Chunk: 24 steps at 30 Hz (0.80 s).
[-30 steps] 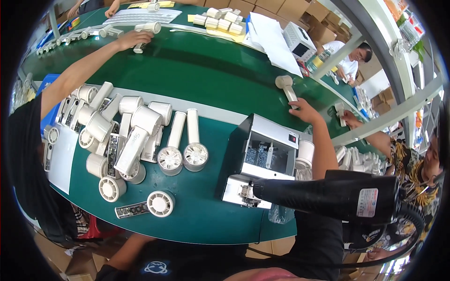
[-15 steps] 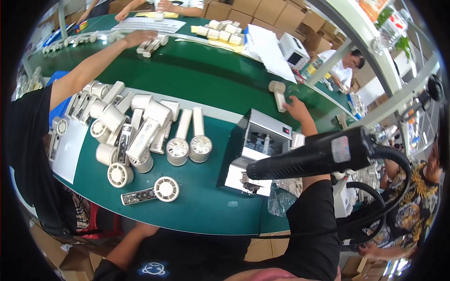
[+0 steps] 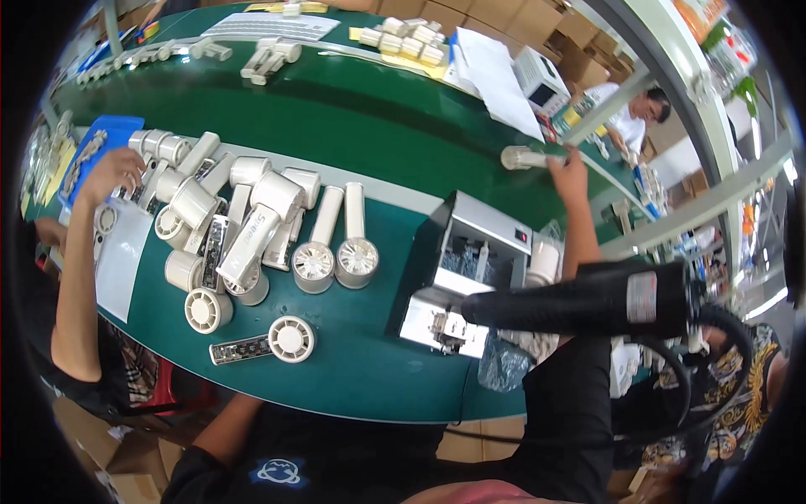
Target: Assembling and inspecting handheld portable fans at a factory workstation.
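Out over the far right of the green bench, my right hand [image 3: 571, 178] is closed on the handle end of a white handheld fan [image 3: 522, 158], whose round head points left. My left forearm [image 3: 231, 430] reaches to the near bench edge, and the fingers are hidden below it. On the bench before me lies a fan with an open handle and bare circuit board [image 3: 243, 349]. Two fans with shiny round heads [image 3: 315, 265] stand side by side, next to a pile of white fans [image 3: 252, 244].
A metal-cased machine [image 3: 478, 244] and a thick black tube [image 3: 579, 302] stand between my arm and the bench. A crumpled plastic bag [image 3: 502, 365] lies beside the machine. At left, a co-worker's hand [image 3: 113, 172] is near a blue tray [image 3: 105, 139].
My right hand has taken hold of the fan, which has turned from upright to lying sideways. My left hand has slipped under the bench edge. The co-worker's arm has drawn back left.
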Each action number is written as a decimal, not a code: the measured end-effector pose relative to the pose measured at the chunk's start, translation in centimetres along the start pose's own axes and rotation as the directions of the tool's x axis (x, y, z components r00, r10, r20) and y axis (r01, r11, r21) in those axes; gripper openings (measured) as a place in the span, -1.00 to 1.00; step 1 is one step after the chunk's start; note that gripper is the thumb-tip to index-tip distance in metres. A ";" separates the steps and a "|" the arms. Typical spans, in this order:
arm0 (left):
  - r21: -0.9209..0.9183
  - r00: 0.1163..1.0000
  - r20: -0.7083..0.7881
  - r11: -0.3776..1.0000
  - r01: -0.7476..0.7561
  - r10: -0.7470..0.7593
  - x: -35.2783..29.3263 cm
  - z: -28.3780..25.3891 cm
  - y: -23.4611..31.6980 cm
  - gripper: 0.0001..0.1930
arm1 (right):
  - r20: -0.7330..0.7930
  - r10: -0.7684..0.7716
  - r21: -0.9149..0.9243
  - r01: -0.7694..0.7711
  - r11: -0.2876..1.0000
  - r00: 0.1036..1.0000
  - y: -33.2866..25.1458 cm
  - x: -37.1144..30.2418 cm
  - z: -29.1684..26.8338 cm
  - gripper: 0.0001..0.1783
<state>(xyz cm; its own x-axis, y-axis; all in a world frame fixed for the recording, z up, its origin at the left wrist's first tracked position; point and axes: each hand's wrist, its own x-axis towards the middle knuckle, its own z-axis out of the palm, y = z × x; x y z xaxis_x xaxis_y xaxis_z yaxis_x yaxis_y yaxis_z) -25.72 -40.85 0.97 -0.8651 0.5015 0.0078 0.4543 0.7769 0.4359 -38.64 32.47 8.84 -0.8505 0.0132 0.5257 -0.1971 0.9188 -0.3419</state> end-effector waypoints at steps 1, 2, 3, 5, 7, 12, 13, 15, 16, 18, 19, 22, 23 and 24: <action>-0.034 0.999 -0.011 0.999 0.030 -0.031 2.3 2.6 4.6 -0.72 | -0.099 -0.030 0.062 0.036 0.997 0.995 1.1 -0.1 -2.3 -0.38; -0.070 0.996 -0.014 0.993 0.090 -0.091 2.4 5.6 7.9 -0.71 | -0.171 -0.068 0.099 0.086 0.991 0.983 0.0 -0.6 -3.8 -0.35; -0.110 0.990 -0.002 0.985 0.136 -0.138 2.1 9.1 10.6 -0.71 | -0.190 0.028 0.051 -0.019 0.999 0.981 -0.3 -1.1 -5.6 -0.35; -0.183 0.973 0.022 0.955 0.231 -0.231 -0.8 16.2 15.5 -0.69 | -0.445 -0.059 0.028 0.079 0.996 0.894 -0.4 -2.1 -8.3 -0.40; -0.253 0.945 0.053 0.911 0.326 -0.323 -5.3 23.7 21.7 -0.68 | -0.517 -0.047 0.257 0.207 0.944 0.854 -1.6 -5.1 -12.8 -0.41; -0.157 0.860 0.207 0.851 0.500 -0.467 -15.4 27.1 31.3 -0.54 | -0.443 0.241 0.589 0.077 0.805 0.864 -9.0 -16.7 -20.2 -0.53; -0.108 0.829 0.340 0.857 0.503 -0.444 -15.6 24.5 32.8 -0.51 | -0.374 0.245 0.674 0.081 0.734 0.894 -9.8 -18.8 -20.0 -0.59; -0.496 0.957 0.268 0.835 0.239 -0.115 -16.1 22.0 34.7 -0.65 | -0.202 0.231 0.713 -0.019 0.700 0.952 -11.8 -23.2 -20.2 -0.65; -0.691 0.935 0.348 0.656 0.302 -0.065 -15.5 20.2 36.6 -0.69 | -0.076 0.217 0.690 -0.106 0.716 0.973 -12.6 -25.2 -19.8 -0.64; -0.711 0.995 -0.039 0.697 -0.094 0.095 -14.4 19.5 38.4 -0.77 | -0.033 0.168 0.554 -0.122 0.823 0.985 -14.4 -28.1 -18.4 -0.60; -0.653 0.970 -0.195 0.719 -0.239 0.144 -13.3 19.0 39.1 -0.79 | 0.036 0.155 0.632 -0.142 0.762 0.987 -15.3 -29.0 -17.4 -0.59; -0.677 0.897 -0.442 0.647 -0.351 0.024 -9.1 19.4 40.7 -0.78 | 0.035 0.008 0.553 -0.026 0.833 0.999 -17.9 -30.8 -16.1 -0.57; -0.678 0.886 -0.463 0.639 -0.362 0.011 -7.4 19.3 41.2 -0.75 | 0.076 -0.031 0.583 -0.019 0.812 0.997 -18.8 -30.9 -16.0 -0.56; -0.682 0.877 -0.480 0.627 -0.378 0.007 -5.7 19.2 42.0 -0.72 | 0.144 -0.001 0.598 -0.086 0.797 0.990 -19.2 -31.2 -15.8 -0.57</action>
<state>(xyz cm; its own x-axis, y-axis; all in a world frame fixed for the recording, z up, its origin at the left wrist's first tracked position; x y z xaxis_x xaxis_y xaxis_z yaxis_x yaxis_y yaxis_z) 2.40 -3.78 2.00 -0.8579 0.2622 0.4419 0.4667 0.0378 0.8836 -0.64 20.68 11.34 -0.9118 -0.0453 0.4082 -0.3753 0.4957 -0.7832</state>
